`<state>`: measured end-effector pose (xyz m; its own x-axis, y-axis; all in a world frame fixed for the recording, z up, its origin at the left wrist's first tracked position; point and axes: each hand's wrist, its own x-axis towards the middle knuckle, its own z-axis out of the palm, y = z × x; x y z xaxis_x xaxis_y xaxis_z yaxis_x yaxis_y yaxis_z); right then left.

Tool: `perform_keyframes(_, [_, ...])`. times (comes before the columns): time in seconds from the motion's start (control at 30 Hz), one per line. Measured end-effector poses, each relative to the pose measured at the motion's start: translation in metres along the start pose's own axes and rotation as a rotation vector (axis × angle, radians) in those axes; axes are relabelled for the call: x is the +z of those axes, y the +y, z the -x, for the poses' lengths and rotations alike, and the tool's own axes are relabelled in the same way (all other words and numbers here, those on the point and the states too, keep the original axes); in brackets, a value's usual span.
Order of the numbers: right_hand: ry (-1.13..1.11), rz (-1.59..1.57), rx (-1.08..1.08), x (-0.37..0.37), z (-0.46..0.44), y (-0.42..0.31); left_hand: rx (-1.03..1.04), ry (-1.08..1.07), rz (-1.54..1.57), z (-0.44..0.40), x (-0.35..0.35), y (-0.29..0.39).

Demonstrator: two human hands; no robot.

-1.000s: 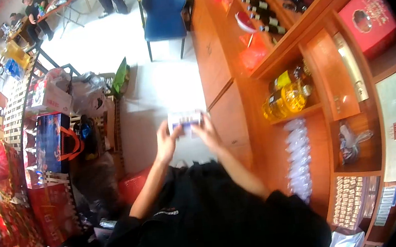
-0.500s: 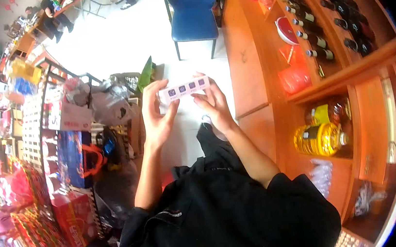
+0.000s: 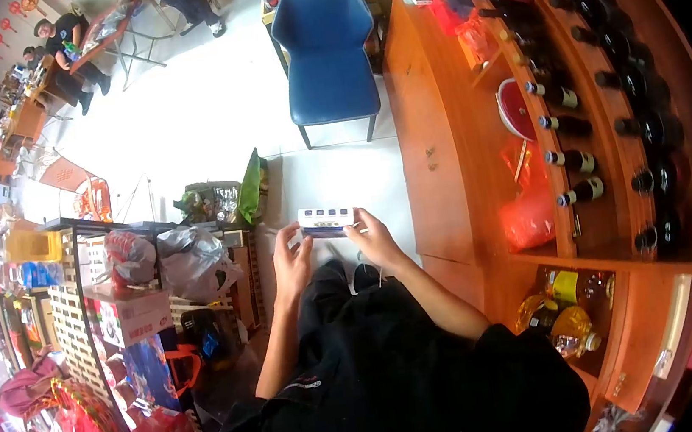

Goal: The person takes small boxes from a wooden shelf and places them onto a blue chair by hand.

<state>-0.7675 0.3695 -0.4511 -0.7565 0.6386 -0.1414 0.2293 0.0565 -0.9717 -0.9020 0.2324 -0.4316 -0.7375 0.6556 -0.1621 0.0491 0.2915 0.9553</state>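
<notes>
A small white box (image 3: 326, 217) with a row of dark square pictures is held level in front of my body. My left hand (image 3: 289, 258) grips its left end, thumb at the near edge and fingers behind. At the right end, my right hand (image 3: 375, 239) pinches it in the same way. The near side of the box shows a dark blue band, its print too small to read. Below it are my dark trousers and shoes on the white floor.
Ahead stands a blue chair (image 3: 328, 56). A wooden cabinet (image 3: 431, 138) runs along my right, with wine bottles (image 3: 576, 161) and oil jugs (image 3: 570, 329). On my left is a rack (image 3: 62, 274) with bags and boxes. People (image 3: 71, 51) are at the far left.
The box has come lower and nearer my body, and tipped so its blue-banded side shows. Both hands moved with it. My view has shifted, showing more of the room ahead.
</notes>
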Motion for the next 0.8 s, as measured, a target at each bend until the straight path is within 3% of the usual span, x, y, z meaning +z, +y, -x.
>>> perform_keyframes(0.07, [0.033,-0.026,0.05,-0.001,-0.027,0.012,-0.027,-0.017,-0.046,-0.026,0.009,0.009])
perform_keyframes(0.13, [0.179,-0.037,0.0,0.0,-0.055,0.012,-0.129,-0.104,0.075,-0.057,0.011,0.007])
perform_keyframes(0.2, [0.167,-0.044,0.056,0.001,-0.091,0.008,-0.157,-0.198,0.211,-0.092,0.01,0.003])
perform_keyframes(0.27, [0.267,0.097,-0.083,0.008,-0.126,0.006,-0.188,-0.245,0.224,-0.126,0.004,-0.005])
perform_keyframes(0.37, [0.263,0.209,-0.087,0.013,-0.181,-0.003,-0.248,-0.281,0.44,-0.182,-0.006,-0.017])
perform_keyframes(0.43, [0.261,0.418,-0.099,0.018,-0.209,-0.008,-0.294,-0.29,0.462,-0.214,-0.015,-0.019])
perform_keyframes(0.57, [0.167,0.468,-0.048,0.022,-0.263,0.003,-0.341,-0.282,0.401,-0.271,-0.026,-0.037])
perform_keyframes(0.63, [0.094,0.399,-0.006,0.023,-0.285,0.019,-0.368,-0.258,0.427,-0.294,-0.026,-0.042])
perform_keyframes(0.8, [0.167,0.072,0.189,0.018,-0.332,0.057,-0.48,-0.258,0.325,-0.356,-0.002,-0.064])
